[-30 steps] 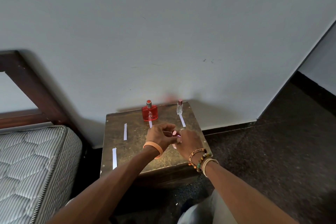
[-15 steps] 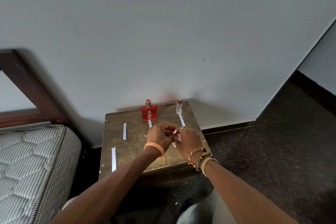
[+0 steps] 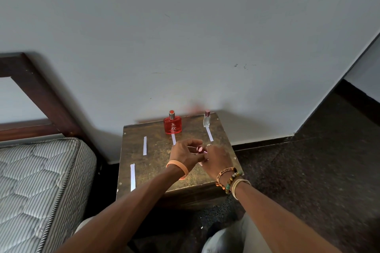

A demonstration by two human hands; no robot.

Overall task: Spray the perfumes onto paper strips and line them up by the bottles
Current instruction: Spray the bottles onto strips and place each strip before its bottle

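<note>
The fingers [image 3: 194, 143] of the left hand [image 3: 184, 155] curl in toward those of the right hand [image 3: 217, 159], and together they pinch a small pink-capped perfume bottle [image 3: 199, 149] above the middle of the bedside table [image 3: 156, 164]. Only its glossy round cap shows; the body is hidden between the hands.

At the back edge stand a squat red glass bottle [image 3: 172, 126] with a metal collar and, near the back right corner, a slim clear vial [image 3: 206, 120]. A white paper strip [image 3: 174, 139] lies just in front of the red one, and another strip [image 3: 210, 134] in front of the vial, so two pairings look finished, though no wetness can be seen. Two loose strips, the upper [image 3: 145, 146] and the lower [image 3: 132, 177], lie on the left half with no bottle beside them, so the held bottle probably remains to be sprayed and placed.

The tabletop is mottled brown, worn and matte.
</note>
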